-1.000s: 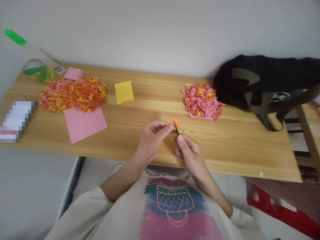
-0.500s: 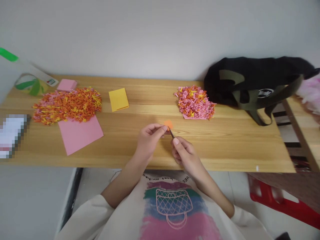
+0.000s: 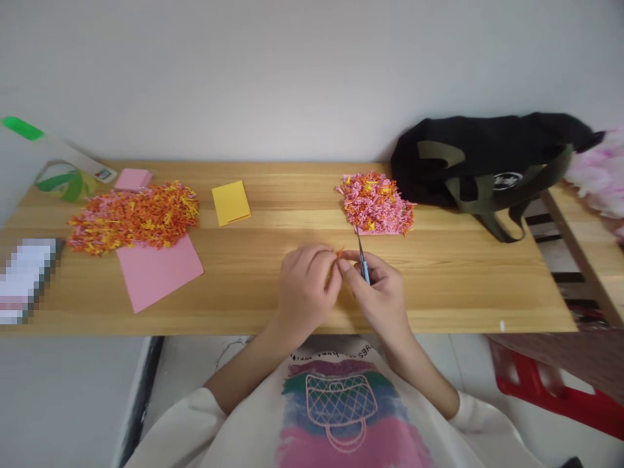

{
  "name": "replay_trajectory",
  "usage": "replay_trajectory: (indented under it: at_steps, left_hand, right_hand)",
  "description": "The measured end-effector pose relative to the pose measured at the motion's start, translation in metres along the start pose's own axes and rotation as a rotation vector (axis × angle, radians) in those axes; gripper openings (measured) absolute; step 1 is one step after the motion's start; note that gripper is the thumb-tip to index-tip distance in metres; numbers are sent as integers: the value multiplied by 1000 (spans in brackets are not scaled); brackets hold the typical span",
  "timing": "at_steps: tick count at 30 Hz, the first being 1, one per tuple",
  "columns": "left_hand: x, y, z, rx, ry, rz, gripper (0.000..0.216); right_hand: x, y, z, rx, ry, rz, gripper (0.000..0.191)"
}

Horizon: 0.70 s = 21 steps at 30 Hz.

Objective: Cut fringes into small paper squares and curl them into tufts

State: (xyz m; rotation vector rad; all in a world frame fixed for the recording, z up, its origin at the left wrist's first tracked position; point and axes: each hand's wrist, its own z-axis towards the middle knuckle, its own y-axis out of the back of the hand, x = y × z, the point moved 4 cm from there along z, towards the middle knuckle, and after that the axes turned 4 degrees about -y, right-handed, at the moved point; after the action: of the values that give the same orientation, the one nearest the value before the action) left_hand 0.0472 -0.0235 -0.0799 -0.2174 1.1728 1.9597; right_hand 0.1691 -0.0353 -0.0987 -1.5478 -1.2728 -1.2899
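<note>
My left hand [image 3: 307, 286] and my right hand [image 3: 377, 296] meet over the front middle of the wooden table [image 3: 439, 286]. Both have their fingers pinched on a small orange paper piece [image 3: 338, 253], of which only a tip shows. The right hand also grips a thin dark tool [image 3: 362, 259], whose point sticks up toward a pink-and-orange heap of paper bits [image 3: 375, 203] lying on a pink sheet just beyond.
A bigger orange heap of paper bits [image 3: 134, 216] lies far left, with a pink sheet [image 3: 158, 272] in front, a pink pad [image 3: 132, 179] behind and a yellow pad [image 3: 231, 202] beside it. A black bag [image 3: 487, 162] fills the back right. A red stool [image 3: 550, 400] stands below.
The hands have closed together and the orange piece is now mostly hidden in the fingers. The tool has swung from between the hands to the right, point up. The view tilted slightly.
</note>
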Motion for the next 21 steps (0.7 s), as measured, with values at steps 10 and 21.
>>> replay_trajectory:
  at_steps: [10,21]
  left_hand:
    - [-6,5,0,28,-110,78,10]
    - [23,2,6,328,562,-711,22]
  right_hand:
    - [-5,2,7,13,14,28,24]
    - [8,11,11,234,22,0,25]
